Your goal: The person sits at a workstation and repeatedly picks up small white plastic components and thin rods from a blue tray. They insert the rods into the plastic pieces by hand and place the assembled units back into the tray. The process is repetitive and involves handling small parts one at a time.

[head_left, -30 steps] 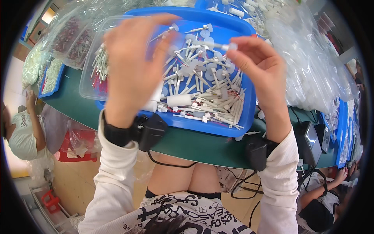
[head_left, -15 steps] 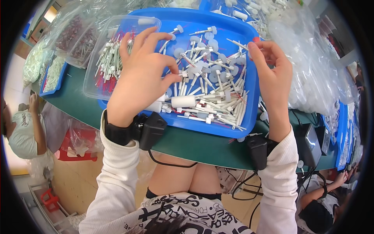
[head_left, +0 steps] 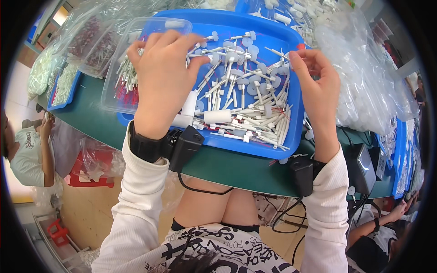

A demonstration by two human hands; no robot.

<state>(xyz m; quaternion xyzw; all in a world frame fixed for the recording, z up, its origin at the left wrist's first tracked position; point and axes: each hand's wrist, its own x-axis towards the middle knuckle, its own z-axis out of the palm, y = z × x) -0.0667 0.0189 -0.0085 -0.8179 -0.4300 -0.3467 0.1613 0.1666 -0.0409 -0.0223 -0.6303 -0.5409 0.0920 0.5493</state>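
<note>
My left hand [head_left: 166,73] hovers over the left side of a blue tray [head_left: 227,17], thumb and forefinger apart and the forefinger blurred. Below its fingertips lie several white stick-like parts with translucent round discs [head_left: 214,58]; whether they touch is unclear. At the tray's right rim, my right hand [head_left: 317,77] pinches a thin white stick-like part [head_left: 276,51] between thumb and forefinger. Partly behind my left hand stands a clear plastic tub [head_left: 109,93] of white pieces with red wires. White cylinders [head_left: 217,117] lie among loose sticks near the tray's front.
Clear plastic bags [head_left: 359,77] crowd the right of the green table [head_left: 246,175]. A small blue tray [head_left: 64,88] of white pieces sits at the far left. Black boxes and cables [head_left: 364,168] are at the right. Other people [head_left: 29,150] sit at both sides.
My left thumb has lifted away from the parts mid-tray, toward the back, uncovering an upright white cylinder. Discs and sticks beneath have shifted. My right hand has barely moved.
</note>
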